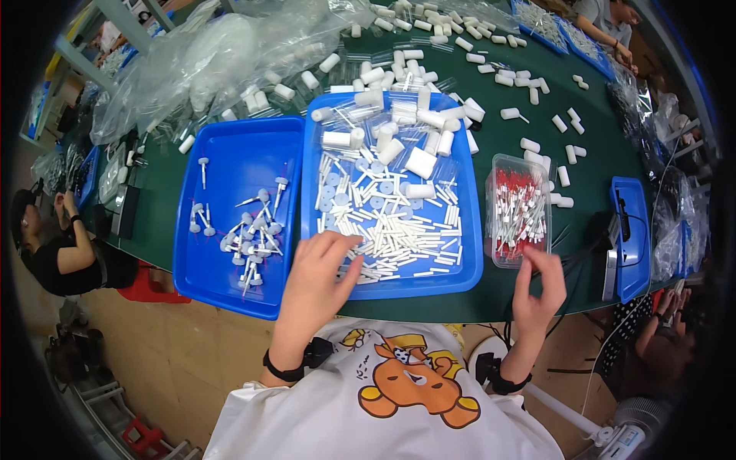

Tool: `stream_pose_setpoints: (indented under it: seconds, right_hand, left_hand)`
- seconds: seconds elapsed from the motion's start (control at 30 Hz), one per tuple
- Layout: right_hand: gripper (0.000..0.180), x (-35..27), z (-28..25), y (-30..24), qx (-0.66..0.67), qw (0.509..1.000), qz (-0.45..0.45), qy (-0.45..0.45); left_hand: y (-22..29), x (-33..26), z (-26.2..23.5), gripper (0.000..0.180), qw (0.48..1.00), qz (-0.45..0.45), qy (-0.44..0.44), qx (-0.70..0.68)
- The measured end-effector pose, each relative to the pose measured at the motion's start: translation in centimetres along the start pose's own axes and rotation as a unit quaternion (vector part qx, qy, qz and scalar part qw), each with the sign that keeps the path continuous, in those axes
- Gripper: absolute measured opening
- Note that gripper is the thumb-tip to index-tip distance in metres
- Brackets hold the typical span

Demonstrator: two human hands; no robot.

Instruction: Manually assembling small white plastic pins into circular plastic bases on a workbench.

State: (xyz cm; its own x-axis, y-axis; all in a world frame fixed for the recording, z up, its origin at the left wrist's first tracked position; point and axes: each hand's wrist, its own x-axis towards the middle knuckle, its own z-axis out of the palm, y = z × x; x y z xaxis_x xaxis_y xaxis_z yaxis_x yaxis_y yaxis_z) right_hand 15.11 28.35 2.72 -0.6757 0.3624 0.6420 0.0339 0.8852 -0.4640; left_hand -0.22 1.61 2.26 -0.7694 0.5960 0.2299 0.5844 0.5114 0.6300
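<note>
The right hand is at the near edge of the box, thumb and forefinger brought close together; whether they pinch anything cannot be told. The left hand is over the near left corner of the middle tray, its thumb and forefinger apart, with the rods just beyond.

The box is clear, rigid plastic, oblong with rounded corners, and contains thin red-and-white pieces in a dense heap. The middle tray is smooth blue plastic. Its rods are short, white, straight and loosely scattered; flat, round pale-blue discs lie among them, and stout matt white cylinders occupy the far part.

The left tray, also blue plastic, bears slender white stems with pale disc-shaped heads, mostly clustered toward the near right.

Further cylinders lie across the far side of the green table. A crumpled, translucent bag spreads over the far left.
</note>
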Motion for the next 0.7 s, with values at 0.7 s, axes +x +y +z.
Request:
stream_pose_setpoints:
  seconds: [0.7]
  right_hand:
    - [0.01,4.7,2.8,1.1,-0.036,0.969,0.186,-0.159]
  left_hand:
    - [-1.2,2.4,2.3,0.019,0.969,-0.149,0.088,0.176]
